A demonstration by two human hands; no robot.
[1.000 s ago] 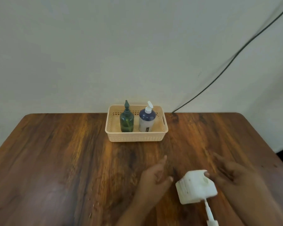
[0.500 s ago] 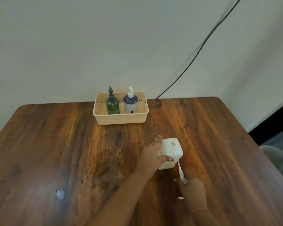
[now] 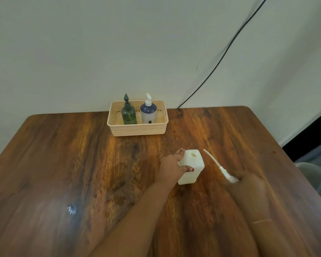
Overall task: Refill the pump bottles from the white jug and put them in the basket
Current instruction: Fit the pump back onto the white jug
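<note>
My left hand [image 3: 171,166] is closed around a white square bottle [image 3: 191,166] that stands upright on the wooden table [image 3: 63,164], a little right of the middle. My thumb lies across its near face and my other fingers go around its far left side. The round mouth on top of the bottle is open, with no pump in it.

My right hand [image 3: 248,184] is to the right of the bottle and does not touch it. It holds the white pump [image 3: 220,166] by the head end, and the long thin tube points up and to the far left, toward the bottle but apart from it. This hand is blurred, so I cannot tell exactly how the fingers sit around the pump head.

At the far edge of the table, near the wall [image 3: 100,52], stands the beige basket [image 3: 137,129]. Inside it two bottles stand upright side by side: the green pump bottle [image 3: 129,115] on the left and the blue-and-white pump bottle [image 3: 148,114] on the right, both with their pumps on. A black cable [image 3: 220,58] runs down the wall to the table's far edge, right of the basket.
</note>
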